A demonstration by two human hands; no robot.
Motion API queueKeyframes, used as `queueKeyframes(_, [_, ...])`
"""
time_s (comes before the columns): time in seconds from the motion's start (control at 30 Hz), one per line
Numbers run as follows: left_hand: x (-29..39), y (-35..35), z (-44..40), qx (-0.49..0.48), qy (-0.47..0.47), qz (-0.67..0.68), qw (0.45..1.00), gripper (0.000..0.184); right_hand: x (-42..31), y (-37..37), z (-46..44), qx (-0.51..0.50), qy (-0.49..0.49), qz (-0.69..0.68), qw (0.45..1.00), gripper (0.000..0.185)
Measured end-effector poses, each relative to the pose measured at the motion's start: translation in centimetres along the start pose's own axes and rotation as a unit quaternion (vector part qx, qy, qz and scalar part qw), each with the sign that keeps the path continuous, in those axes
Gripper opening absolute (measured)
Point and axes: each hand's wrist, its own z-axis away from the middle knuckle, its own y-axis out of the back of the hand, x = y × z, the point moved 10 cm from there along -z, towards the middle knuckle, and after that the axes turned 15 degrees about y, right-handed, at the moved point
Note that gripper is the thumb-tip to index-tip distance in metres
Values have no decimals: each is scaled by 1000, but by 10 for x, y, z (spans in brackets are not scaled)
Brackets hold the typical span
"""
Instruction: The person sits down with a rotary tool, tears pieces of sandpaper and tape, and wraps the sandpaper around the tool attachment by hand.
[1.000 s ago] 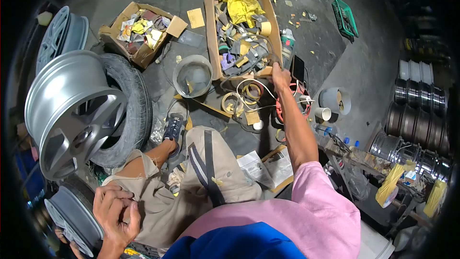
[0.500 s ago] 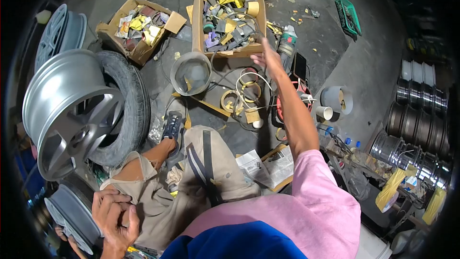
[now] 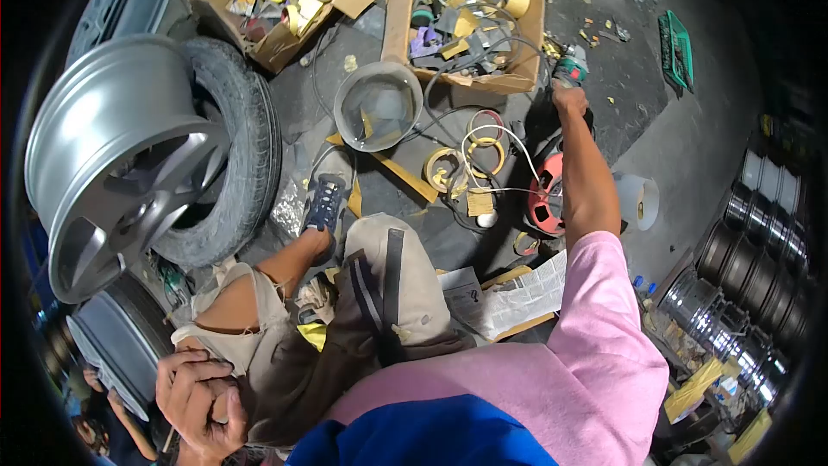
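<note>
My right hand (image 3: 569, 98), arm stretched forward, is wrapped round the body of an angle grinder (image 3: 571, 66). The tool lies on the floor just right of the long cardboard box; its green head shows beyond my fingers, and my hand hides most of its body. My left hand (image 3: 203, 401) rests near my bent knee with its fingers curled in, and I see nothing in it. A silver alloy wheel (image 3: 112, 147) stands closest to that hand's side, leaning by a tire (image 3: 250, 147).
A box of scraps (image 3: 392, 34) and a smaller box (image 3: 285, 56) stand ahead. A bucket (image 3: 410, 112), tape rolls (image 3: 442, 171), a red cable reel (image 3: 545, 207) and newspaper (image 3: 526, 302) lie nearer. Stacked rims (image 3: 742, 263) line the right; another person (image 3: 121, 427) is at lower left.
My right hand has moved from beside the box's near corner onto the grinder and closed round it. My view has shifted. My left hand stays curled by my knee.
</note>
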Motion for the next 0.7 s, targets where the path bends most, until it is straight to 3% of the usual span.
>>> queueKeyframes(0.1, [-7,-4,0,-14,7,-19,1000,25,0,-21,-15,-4,-5,7,1000,94])
queueKeyframes(0.17, [-7,-3,-2,-18,-13,-14,1000,28,8,-8,6,72,-156,4,985,96])
queueKeyframes(0.4, [-14,-1,-6,-1,-25,-14,1000,23,51,-115,-38,-110,-66,-95,987,91])
queueKeyframes(0.43, [-15,0,-6,1,-21,-14,1000,22,48,-125,-34,-97,-76,-105,987,89])
queueKeyframes(0.5, [-17,0,-5,0,-20,-18,1000,22,48,-129,-24,23,-144,-134,980,84])
queueKeyframes(0.53, [-19,0,-4,-2,-18,-17,1000,22,56,-123,-20,58,-137,-206,967,80])
queueKeyframes(0.57, [-20,-1,-3,-5,-16,-16,1000,22,62,-121,-19,57,-137,-204,968,80])
queueKeyframes(0.63, [-18,0,-1,5,-21,-3,1000,22,61,-117,-30,-11,-99,-190,977,63])
queueKeyframes(0.7, [-10,1,-4,-14,-11,2,1000,22,75,-131,-41,12,-107,-240,965,70])
